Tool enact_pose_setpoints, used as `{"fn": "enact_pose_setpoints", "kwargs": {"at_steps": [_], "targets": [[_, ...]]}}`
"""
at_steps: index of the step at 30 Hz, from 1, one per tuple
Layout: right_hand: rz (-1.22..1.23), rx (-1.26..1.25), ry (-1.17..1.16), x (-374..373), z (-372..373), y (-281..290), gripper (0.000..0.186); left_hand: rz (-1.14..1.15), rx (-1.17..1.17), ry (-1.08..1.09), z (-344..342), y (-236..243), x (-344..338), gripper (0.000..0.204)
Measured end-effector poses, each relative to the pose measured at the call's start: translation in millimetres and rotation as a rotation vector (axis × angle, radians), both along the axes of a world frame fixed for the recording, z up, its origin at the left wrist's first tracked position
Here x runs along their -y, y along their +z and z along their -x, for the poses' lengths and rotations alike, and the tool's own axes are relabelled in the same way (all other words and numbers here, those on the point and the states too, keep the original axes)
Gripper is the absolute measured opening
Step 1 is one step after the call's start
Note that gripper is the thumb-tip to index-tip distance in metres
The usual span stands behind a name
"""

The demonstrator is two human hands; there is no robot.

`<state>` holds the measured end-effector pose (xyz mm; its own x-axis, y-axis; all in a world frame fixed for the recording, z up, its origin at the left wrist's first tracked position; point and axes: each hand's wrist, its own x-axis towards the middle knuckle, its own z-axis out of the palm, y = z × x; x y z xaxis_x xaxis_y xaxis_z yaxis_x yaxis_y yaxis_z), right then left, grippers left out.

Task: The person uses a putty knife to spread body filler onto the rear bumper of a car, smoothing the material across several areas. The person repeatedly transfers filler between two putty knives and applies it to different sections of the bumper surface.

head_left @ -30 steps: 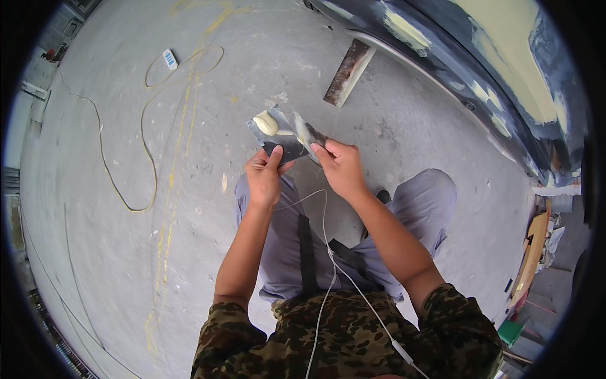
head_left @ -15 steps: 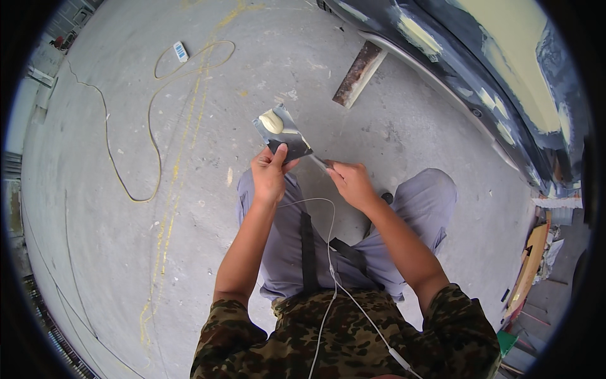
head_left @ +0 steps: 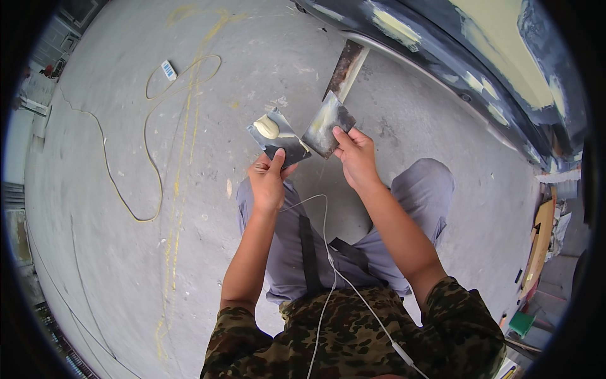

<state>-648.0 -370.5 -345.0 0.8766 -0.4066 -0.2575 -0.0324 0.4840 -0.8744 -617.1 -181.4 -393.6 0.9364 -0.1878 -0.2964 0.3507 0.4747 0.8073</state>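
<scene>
My left hand [head_left: 267,180] grips a flat dark-and-pale rectangular plate [head_left: 288,148] by its lower part, thumb on top, with a mound of cream paste [head_left: 266,127] on its upper left and a pale smear along its right edge. My right hand [head_left: 358,164] pinches a second thin metal plate [head_left: 324,131], stained with pale residue and dark marks, by its right side. The two plates are apart, the right one raised diagonally beside the left. Below them are my bent knees in grey trousers, with white cables hanging over my front.
A vehicle body panel [head_left: 476,76] patched with cream filler spans the upper right, a rusty metal bar [head_left: 341,68] on the concrete floor [head_left: 113,265] beside it. A yellow cord [head_left: 153,196] loops at left around a power strip [head_left: 168,70]. Boards [head_left: 541,243] and a green container [head_left: 521,323] lie at right.
My right hand has moved right and up from beside the left plate, turning its plate from edge-on to face up. My left hand still holds the paste plate with little movement.
</scene>
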Motion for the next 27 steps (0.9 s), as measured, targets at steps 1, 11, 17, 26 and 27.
{"fn": "enact_pose_setpoints", "kwargs": {"at_steps": [1, 11, 17, 26, 27], "targets": [[-0.02, 0.023, -0.022, -4, 0, 3, 0.02, 0.001, -0.003, 0.008, 0, -1, 3, 0.014], [0.547, -0.026, 0.101, -29, 2, -10, 0.038, -0.053, -0.014, 0.037, -12, 13, 1, 0.016], [1.062, 0.129, 0.272, -18, 31, -23, 0.033, -0.039, 0.035, 0.064, -16, 16, -8, 0.017], [-0.06, -0.126, 0.11, 44, 1, -32, 0.024, 0.039, -0.047, -0.052, -13, 47, 3, 0.018], [-0.196, -0.138, 0.104, 49, -9, -32, 0.029, 0.055, -0.063, -0.074, -10, 52, 7, 0.018]]}}
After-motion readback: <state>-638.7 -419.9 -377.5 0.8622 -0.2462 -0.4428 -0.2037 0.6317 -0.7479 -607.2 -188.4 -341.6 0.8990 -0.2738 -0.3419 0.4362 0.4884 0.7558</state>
